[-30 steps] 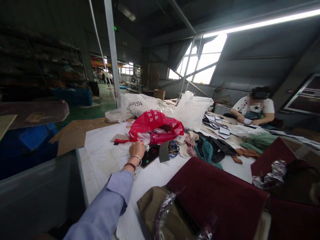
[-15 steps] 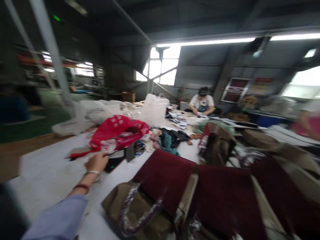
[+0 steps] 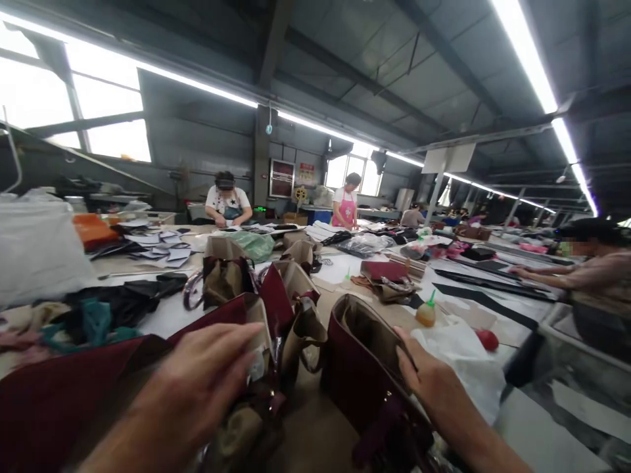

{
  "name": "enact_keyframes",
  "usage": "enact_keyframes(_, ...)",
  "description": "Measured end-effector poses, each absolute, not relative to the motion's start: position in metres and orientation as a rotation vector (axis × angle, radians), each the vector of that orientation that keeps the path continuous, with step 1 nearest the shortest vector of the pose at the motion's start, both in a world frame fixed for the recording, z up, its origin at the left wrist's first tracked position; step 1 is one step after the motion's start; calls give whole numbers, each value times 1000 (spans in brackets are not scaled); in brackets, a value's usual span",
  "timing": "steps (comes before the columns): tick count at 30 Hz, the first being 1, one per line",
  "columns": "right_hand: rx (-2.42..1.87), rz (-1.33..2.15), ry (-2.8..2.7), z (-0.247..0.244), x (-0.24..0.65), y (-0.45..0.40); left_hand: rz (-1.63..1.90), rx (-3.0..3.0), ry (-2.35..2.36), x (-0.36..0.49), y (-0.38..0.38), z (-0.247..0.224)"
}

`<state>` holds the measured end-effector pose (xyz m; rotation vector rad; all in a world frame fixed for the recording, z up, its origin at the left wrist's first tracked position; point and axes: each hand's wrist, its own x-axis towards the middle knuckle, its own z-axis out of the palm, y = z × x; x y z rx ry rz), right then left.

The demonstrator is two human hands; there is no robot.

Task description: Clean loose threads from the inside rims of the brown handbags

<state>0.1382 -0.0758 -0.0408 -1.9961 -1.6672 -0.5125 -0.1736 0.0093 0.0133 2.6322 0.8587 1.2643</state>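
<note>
Several maroon and khaki handbags stand close together across the near table. My right hand (image 3: 431, 378) grips the rim of an upright, open-topped maroon bag (image 3: 345, 368), its thumb and fingers on the edge. Over the bags at the left, my left hand (image 3: 197, 368) is partly blurred, its fingers stretched forward beside the beige edge of another maroon bag (image 3: 207, 318). Between the hands a small khaki pouch (image 3: 304, 335) shows a loop. Farther back stands a khaki-lined bag (image 3: 227, 282) with a wrapped handle.
Behind the bags are a glue bottle (image 3: 426, 312) with a green tip, a folded maroon bag (image 3: 387, 272), white plastic (image 3: 463, 355) and a red ball-like object (image 3: 487, 339). A large white bag (image 3: 39, 246) stands left. People work at the tables behind and at the right.
The view has swung right. My left hand has left the dark item by the red plastic bag and is now over the handbags. My right hand has come into view on a bag's rim.
</note>
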Motion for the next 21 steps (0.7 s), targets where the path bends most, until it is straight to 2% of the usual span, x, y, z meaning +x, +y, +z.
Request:
enact_keyframes(6,-1905,-605,-1744,-31,153,-112,723,2781,194,-24,-55,36)
enact_keyframes(11,-1953,-461,-1623,-36,176,-139,221,2761,420,10,-58,1)
enact_keyframes(13,-1948,-373,-1598,-38,183,-145,221,2704,556,10,-53,-8)
enact_keyframes(18,-1915,-261,-1558,-44,199,-147,516,2817,761,28,-42,3)
enact_keyframes(21,-1903,-225,-1573,-46,207,-147,471,2908,829,45,-35,13)
